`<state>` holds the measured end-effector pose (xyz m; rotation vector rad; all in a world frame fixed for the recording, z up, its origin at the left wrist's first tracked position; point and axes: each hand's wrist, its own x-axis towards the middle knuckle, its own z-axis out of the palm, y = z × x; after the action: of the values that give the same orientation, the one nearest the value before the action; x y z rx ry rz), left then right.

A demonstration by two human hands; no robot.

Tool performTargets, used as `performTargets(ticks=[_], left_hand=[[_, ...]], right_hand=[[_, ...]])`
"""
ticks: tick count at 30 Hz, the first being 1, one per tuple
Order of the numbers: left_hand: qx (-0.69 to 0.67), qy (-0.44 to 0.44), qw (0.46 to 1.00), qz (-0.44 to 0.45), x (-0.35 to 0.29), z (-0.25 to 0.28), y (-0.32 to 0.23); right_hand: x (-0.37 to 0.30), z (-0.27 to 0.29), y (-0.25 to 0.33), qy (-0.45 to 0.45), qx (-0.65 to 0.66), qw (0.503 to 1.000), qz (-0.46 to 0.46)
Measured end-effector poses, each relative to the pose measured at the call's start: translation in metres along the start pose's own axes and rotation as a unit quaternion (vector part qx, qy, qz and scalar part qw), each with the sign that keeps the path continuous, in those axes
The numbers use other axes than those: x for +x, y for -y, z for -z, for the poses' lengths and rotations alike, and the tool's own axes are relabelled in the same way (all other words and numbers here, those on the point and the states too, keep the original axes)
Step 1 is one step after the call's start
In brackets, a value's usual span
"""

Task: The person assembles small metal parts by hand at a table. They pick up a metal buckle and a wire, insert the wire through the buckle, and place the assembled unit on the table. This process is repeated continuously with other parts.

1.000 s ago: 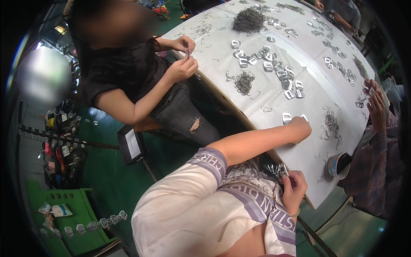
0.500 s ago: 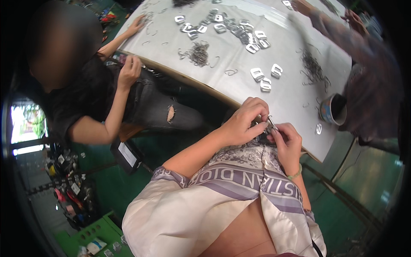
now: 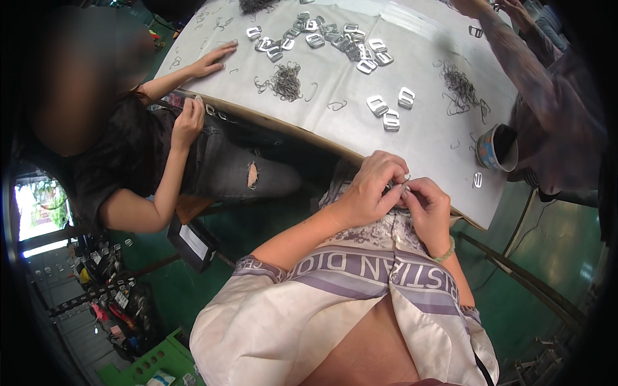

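At the table's near edge, my left hand (image 3: 378,185) and my right hand (image 3: 429,209) meet with bent fingers, thumbs and fingertips pinched together. Between them is a small metal piece (image 3: 403,184), mostly hidden by the fingers, so its kind cannot be made out. Beyond my hands on the table lie three silver buckles (image 3: 391,120). A single buckle (image 3: 477,180) rests to the right, near the table's edge.
The pale-covered table (image 3: 335,132) holds a heap of buckles (image 3: 347,45) and piles of thin wire hooks (image 3: 285,82), (image 3: 460,87). A round tub (image 3: 494,149) stands at right. A co-worker in black (image 3: 148,154) sits left; another person's sleeve (image 3: 521,71) reaches across at right.
My fingertips have drawn closer together, covering more of the shiny metal piece that showed between them. The left co-worker's far hand has slid over the table toward the right.
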<state>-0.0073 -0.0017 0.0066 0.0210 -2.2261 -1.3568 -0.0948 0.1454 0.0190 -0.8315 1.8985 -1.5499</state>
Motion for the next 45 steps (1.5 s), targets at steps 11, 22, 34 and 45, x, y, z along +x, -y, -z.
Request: performTargets(ticks=[11, 22, 34, 45], left_hand=[[-0.043, 0.006, 0.999, -0.018, -0.005, 0.002, -0.006], [-0.015, -0.001, 1.000, 0.002, -0.009, 0.000, -0.003], [0.012, -0.044, 0.995, 0.084, -0.006, -0.013, -0.005], [-0.015, 0.075, 0.991, 0.109, 0.045, 0.017, 0.025]], right_hand=[[0.084, 0.008, -0.034, -0.044, -0.340, 0.914, 0.217], [0.107, 0.006, -0.046, -0.087, -0.109, 0.990, 0.026], [0.021, 0.014, 0.004, -0.047, -0.020, 0.996, 0.078], [-0.004, 0.023, 0.006, -0.084, -0.061, 0.991, 0.090]])
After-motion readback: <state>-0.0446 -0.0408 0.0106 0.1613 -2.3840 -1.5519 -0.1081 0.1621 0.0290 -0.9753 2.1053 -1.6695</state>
